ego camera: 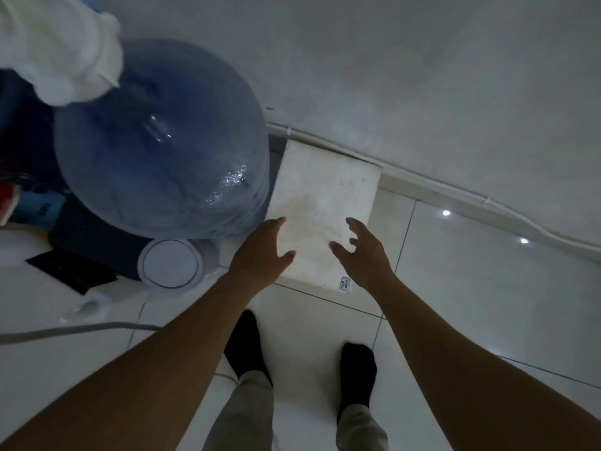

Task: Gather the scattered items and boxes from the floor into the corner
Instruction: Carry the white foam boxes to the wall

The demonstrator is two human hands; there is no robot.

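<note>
Flat white box (325, 203) noted lying on the tiled floor (471, 288), far edge against the skirting (422, 179) at the foot of the wall, left edge just beside the large blue water bottle (162, 141). A small label (344, 284) is seen at its near right corner. Left hand (260, 252) and right hand (361, 252) are held over the near half of the box, fingers spread and loosely bent, nothing grasped; contact with the lid cannot be confirmed. The step is judged to be seating or taking hold of this box by the wall; which of the two cannot be told. For a clean result the box should be taken by its two long sides, thumbs on top, and kept flat, so that it slides squarely along the skirting. The left side should be brought up to the bottle gently, since the bottle could be rocked by a knock. A round white object (170, 263) just near of the bottle and a grey cable (81, 328) at near left are noted; feet are to be kept clear of the cable.
</note>
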